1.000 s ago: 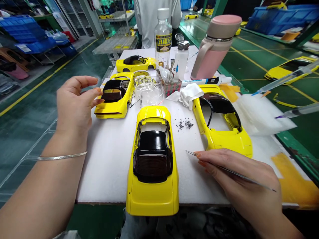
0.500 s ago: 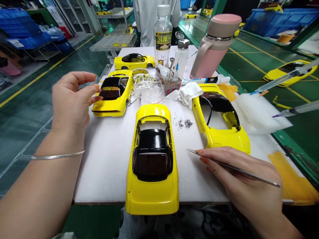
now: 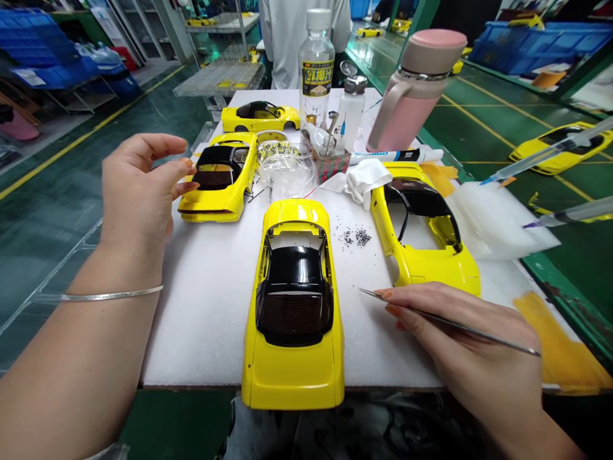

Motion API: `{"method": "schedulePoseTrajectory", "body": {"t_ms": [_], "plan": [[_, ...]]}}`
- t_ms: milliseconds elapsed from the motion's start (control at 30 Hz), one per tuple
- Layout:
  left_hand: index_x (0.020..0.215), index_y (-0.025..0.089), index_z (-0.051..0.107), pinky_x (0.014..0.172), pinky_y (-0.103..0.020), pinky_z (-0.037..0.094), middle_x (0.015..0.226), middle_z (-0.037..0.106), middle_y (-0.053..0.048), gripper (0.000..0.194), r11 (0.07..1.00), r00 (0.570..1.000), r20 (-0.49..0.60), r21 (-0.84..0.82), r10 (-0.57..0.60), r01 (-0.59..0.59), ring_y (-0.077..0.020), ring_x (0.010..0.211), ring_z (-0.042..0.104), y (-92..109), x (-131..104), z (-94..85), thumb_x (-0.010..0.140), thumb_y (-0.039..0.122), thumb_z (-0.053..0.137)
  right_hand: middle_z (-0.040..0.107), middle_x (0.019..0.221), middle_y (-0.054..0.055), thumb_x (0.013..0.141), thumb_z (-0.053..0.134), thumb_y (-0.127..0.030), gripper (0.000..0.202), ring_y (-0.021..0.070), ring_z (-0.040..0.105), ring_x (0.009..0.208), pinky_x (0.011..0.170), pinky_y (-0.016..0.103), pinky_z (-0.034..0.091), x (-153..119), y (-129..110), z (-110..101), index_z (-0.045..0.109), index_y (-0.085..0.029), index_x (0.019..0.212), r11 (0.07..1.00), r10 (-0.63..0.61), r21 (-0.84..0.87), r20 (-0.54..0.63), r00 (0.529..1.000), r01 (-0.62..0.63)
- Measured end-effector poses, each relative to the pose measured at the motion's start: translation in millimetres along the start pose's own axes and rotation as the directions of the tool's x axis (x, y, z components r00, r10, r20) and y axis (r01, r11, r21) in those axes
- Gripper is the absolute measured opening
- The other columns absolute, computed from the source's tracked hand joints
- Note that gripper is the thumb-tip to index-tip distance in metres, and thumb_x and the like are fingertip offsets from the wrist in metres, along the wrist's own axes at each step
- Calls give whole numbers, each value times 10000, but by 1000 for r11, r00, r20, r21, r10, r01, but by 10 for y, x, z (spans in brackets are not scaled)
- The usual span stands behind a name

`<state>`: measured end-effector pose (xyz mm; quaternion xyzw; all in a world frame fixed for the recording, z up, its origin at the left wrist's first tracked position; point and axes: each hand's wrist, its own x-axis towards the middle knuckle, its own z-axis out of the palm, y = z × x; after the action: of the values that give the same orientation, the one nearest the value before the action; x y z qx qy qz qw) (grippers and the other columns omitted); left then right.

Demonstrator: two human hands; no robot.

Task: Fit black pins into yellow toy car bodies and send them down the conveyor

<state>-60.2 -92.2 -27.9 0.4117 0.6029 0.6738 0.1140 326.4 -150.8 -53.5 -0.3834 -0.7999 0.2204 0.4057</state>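
My right hand grips a pair of thin metal tweezers, their tips just above or on the white work surface. A tiny black speck lies slightly left of the tips. Farther back is a scatter of tiny black pieces. Directly in front of me sits a yellow model car body with a black roof and dark rear window. Raised at the left, my left hand has its fingers curved and apart, with nothing visible between them. Its fingertips overlap the edge of another yellow car body; contact I cannot tell.
At the right lies a third car body, beside white foam with syringes. Toward the back stand a clear bottle, a pink flask, a small box and crumpled clear plastic. A person in grey is beyond the table.
The view has shifted slightly. The tweezer tips now sit a little farther from the black speck, to its right. My left hand keeps nearly the same pose.
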Motion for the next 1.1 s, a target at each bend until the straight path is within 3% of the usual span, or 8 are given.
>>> {"method": "schedulePoseTrajectory", "body": {"t_ms": [400, 733, 1100], "plan": [[843, 168, 722, 577, -207, 550, 970, 672, -57, 299, 1000, 1000, -4, -7, -10, 10, -149, 799, 652, -5, 0, -10, 545, 148, 727, 795, 1082, -6, 915, 676, -11, 298, 121, 761, 975, 914, 197, 609, 12, 18, -3, 754, -245, 1083, 991, -136, 15, 109, 985, 135], [823, 178, 729, 585, -246, 542, 944, 660, -56, 315, 1000, 1000, -4, -9, -8, 8, -162, 777, 651, 19, -7, 7, 510, 176, 759, 795, 1000, -19, 905, 719, -39, 225, 82, 752, 915, 903, 137, 581, 25, -17, 34, 759, -224, 1027, 990, -140, -18, 40, 989, 141], [833, 163, 741, 570, -252, 536, 929, 651, -63, 349, 999, 1000, -5, -31, -12, 12, -158, 746, 644, -5, 18, 0, 485, 165, 761, 796, 1024, 13, 886, 702, 23, 273, 81, 754, 925, 950, 137, 575, 24, 6, 42, 755, -182, 1059, 984, -177, 8, 72, 982, 177]]}}
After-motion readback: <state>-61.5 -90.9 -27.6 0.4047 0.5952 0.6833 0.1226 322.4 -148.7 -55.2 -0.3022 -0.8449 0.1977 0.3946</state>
